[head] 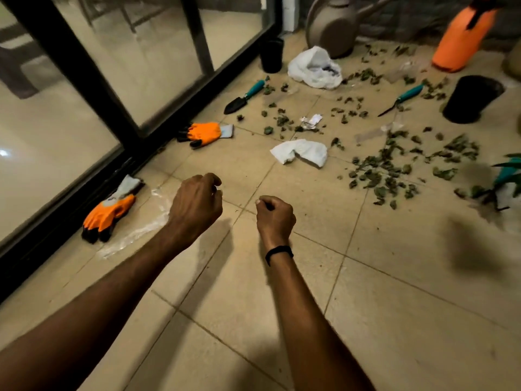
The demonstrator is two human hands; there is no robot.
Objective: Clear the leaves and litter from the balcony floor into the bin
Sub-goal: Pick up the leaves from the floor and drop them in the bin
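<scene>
The left hand (197, 204) and right hand (275, 217) hover with curled fingers, holding nothing, above the beige tiled floor (394, 306). Ahead lie scattered dry green leaves (386, 170) and a crumpled white cloth (301, 152). An orange-and-black work glove (108, 213) lies beside the black-framed glass door (93, 88).

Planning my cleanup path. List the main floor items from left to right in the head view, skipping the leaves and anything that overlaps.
Nearer orange glove → farther orange glove → white cloth → narrow trowel → black pot.
</scene>
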